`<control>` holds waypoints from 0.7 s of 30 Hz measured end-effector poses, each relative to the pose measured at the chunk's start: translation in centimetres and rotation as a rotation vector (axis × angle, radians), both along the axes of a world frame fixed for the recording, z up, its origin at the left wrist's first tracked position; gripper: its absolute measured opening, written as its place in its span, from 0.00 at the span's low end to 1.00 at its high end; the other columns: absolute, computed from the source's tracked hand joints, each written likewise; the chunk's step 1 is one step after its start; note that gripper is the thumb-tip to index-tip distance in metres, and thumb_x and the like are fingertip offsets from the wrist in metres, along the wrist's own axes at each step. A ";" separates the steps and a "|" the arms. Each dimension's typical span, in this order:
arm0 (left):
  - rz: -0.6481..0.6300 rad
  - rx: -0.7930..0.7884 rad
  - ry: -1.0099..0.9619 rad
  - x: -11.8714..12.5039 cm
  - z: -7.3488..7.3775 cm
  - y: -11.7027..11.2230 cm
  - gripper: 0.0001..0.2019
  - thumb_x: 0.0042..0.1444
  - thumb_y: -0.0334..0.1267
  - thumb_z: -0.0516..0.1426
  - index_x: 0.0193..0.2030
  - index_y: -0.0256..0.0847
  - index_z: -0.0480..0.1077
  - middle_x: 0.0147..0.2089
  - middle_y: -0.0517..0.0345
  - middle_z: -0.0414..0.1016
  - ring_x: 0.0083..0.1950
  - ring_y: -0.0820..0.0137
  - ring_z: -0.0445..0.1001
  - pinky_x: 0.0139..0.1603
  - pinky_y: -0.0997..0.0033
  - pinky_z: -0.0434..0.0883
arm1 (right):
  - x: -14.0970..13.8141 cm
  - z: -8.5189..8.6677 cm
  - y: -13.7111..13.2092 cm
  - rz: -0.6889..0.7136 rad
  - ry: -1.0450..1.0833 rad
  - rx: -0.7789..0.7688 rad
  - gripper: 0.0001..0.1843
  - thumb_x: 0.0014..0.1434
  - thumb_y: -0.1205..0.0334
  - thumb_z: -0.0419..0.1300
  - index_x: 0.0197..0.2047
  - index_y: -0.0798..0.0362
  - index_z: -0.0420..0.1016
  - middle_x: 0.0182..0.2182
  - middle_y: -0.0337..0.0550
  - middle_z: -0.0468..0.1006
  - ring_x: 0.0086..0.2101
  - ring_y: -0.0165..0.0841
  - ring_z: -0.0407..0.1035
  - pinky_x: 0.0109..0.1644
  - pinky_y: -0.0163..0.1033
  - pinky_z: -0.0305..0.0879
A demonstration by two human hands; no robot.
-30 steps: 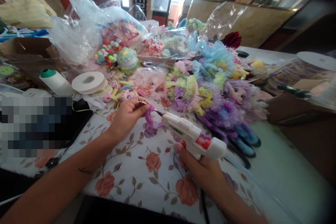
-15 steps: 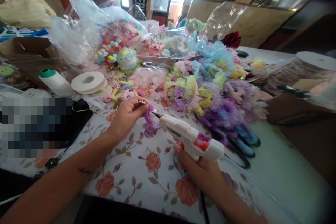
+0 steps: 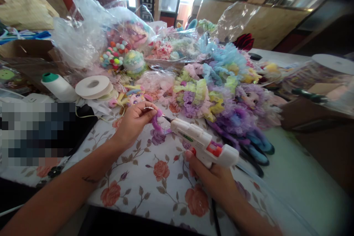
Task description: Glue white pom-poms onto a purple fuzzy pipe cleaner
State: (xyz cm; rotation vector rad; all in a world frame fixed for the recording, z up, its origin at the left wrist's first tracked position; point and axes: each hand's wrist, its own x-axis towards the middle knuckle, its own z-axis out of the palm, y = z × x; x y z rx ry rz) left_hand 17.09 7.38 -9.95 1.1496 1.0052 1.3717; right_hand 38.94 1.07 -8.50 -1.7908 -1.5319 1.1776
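My left hand (image 3: 134, 122) is closed on a small purple and pink fuzzy piece (image 3: 157, 122) with a thin metal clip at its top, held just above the flowered tablecloth (image 3: 155, 177). My right hand (image 3: 214, 179) grips a white hot glue gun (image 3: 203, 143) with an orange trigger. Its dark nozzle tip touches or nearly touches the fuzzy piece from the right. A black cord runs down from the glue gun toward the table's near edge.
A heap of ruffled dolls (image 3: 235, 107) in purple, yellow and blue lies behind the hands. Clear plastic bags (image 3: 88, 33) of pom-poms and trims stand at the back. A white ribbon roll (image 3: 94, 86) and a thread cone (image 3: 58, 85) sit at the left. Blue-handled scissors (image 3: 257, 151) lie right of the glue gun.
The glue gun drew back slightly to the left, then returned right; its nozzle stays at the fuzzy piece. My left hand has barely moved.
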 end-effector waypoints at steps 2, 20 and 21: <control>-0.003 -0.006 -0.001 0.0 0.1 0.0 0.06 0.56 0.39 0.62 0.35 0.38 0.75 0.30 0.60 0.75 0.27 0.74 0.73 0.32 0.73 0.71 | 0.0 0.0 0.0 0.001 -0.005 0.013 0.22 0.56 0.44 0.57 0.19 0.51 0.65 0.16 0.37 0.69 0.20 0.30 0.63 0.26 0.36 0.60; 0.010 -0.003 -0.015 0.0 0.1 0.1 0.06 0.55 0.39 0.63 0.34 0.38 0.75 0.29 0.59 0.75 0.28 0.74 0.73 0.32 0.74 0.71 | 0.0 0.0 0.0 0.011 -0.035 0.053 0.22 0.56 0.45 0.56 0.18 0.50 0.65 0.15 0.36 0.67 0.18 0.30 0.62 0.24 0.35 0.60; 0.010 -0.007 -0.017 0.0 0.1 0.1 0.06 0.55 0.39 0.63 0.34 0.38 0.75 0.29 0.59 0.75 0.28 0.74 0.73 0.32 0.74 0.71 | 0.0 0.0 0.0 0.010 -0.033 0.064 0.22 0.57 0.45 0.56 0.19 0.50 0.65 0.15 0.36 0.67 0.18 0.30 0.62 0.23 0.35 0.59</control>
